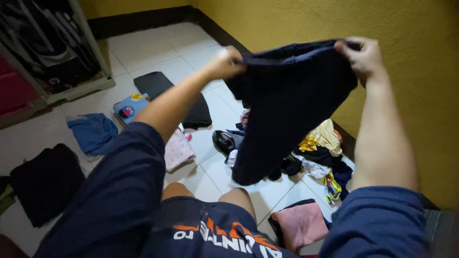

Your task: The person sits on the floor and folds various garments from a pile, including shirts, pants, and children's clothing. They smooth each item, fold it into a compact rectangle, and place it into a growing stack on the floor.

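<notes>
I hold a dark navy garment (287,105) up in front of me by its top edge. My left hand (224,63) pinches the left corner and my right hand (363,56) pinches the right corner. The cloth hangs down between them, its lower end reaching toward my knees. Behind and below it a heap of mixed clothes (318,153) lies on the white tiled floor (158,48) against the yellow wall (411,86).
Folded items lie on the floor: a long black piece (158,83), a blue cartoon-print piece (128,108), a blue cloth (93,134), a black garment (45,184), a pink-white piece (177,153), a pink cloth (301,224). A cabinet (52,52) stands at far left.
</notes>
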